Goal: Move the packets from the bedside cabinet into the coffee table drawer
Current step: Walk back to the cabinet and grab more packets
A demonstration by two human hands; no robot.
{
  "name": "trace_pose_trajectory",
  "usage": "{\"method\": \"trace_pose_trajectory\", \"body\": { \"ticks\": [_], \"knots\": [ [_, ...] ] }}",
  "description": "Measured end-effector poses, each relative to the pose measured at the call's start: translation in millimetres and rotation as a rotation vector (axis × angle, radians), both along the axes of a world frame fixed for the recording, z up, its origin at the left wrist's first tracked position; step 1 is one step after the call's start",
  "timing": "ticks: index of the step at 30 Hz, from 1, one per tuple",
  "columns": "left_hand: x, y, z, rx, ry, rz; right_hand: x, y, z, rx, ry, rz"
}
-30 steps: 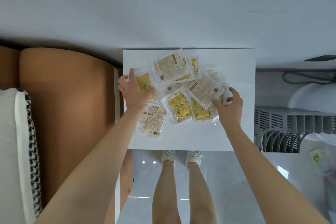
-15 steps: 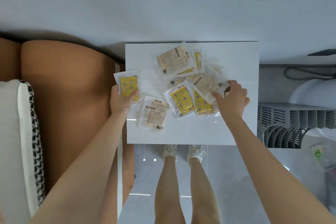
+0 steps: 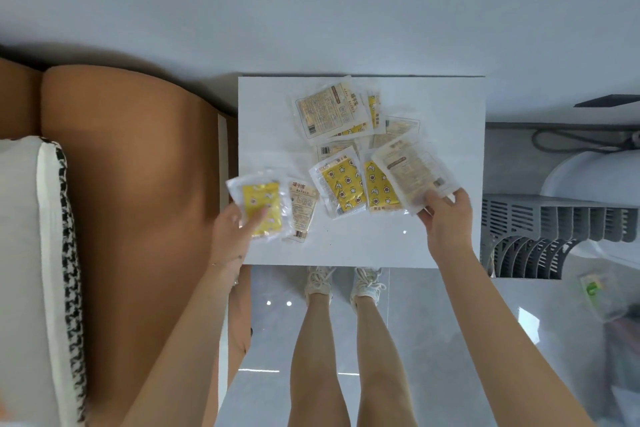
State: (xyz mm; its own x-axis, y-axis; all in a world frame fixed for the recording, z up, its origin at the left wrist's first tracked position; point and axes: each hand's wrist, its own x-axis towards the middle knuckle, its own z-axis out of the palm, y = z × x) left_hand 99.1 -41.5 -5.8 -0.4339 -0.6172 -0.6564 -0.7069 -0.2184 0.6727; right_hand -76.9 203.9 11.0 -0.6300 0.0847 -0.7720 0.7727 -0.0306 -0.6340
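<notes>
Several clear packets with yellow or beige inserts (image 3: 341,182) lie scattered on the white bedside cabinet top (image 3: 446,107). My left hand (image 3: 232,230) holds a yellow-patterned packet (image 3: 260,206) lifted over the cabinet's front left edge, thumb across its face. My right hand (image 3: 446,218) pinches the near corner of a beige-printed packet (image 3: 412,173), raised above the pile at the right. Another beige packet (image 3: 304,208) lies flat just right of the left hand's packet. The coffee table drawer is not in view.
A brown upholstered headboard (image 3: 131,184) and a white pillow with houndstooth trim (image 3: 38,270) lie to the left. A grey slatted rack (image 3: 554,236) stands right of the cabinet. My legs and shoes (image 3: 343,282) are on the glossy grey floor below.
My left hand has lifted its yellow packet off the cabinet toward the front left edge. My right hand has taken hold of a beige packet and raised it from the pile.
</notes>
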Motion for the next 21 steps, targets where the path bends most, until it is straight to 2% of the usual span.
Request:
{"method": "trace_pose_trajectory", "body": {
  "ticks": [2,6,9,11,16,21],
  "knots": [
    [1.7,14.9,-2.7,0.031,-0.025,-0.106,8.1,-2.3,2.2,-0.124,-0.04,0.033],
    [-4.0,38.5,-19.5,-0.178,-0.125,-0.187,23.6,-17.6,0.9,-0.286,-0.169,0.079],
    [-13.9,49.7,-21.1,-0.23,-0.226,-0.167,27.8,-30.0,-0.4,-0.329,-0.236,0.083],
    [-18.1,51.0,-20.7,-0.242,-0.25,-0.157,26.9,-35.6,-1.4,-0.312,-0.237,0.048],
    [-22.3,46.8,-15.1,-0.224,-0.16,-0.081,19.7,-33.8,-8.6,-0.173,-0.204,-0.18],
    [-18.2,43.2,-9.4,-0.239,-0.155,-0.059,13.5,-18.1,-12.3,-0.074,-0.153,-0.129]
  ]
}}
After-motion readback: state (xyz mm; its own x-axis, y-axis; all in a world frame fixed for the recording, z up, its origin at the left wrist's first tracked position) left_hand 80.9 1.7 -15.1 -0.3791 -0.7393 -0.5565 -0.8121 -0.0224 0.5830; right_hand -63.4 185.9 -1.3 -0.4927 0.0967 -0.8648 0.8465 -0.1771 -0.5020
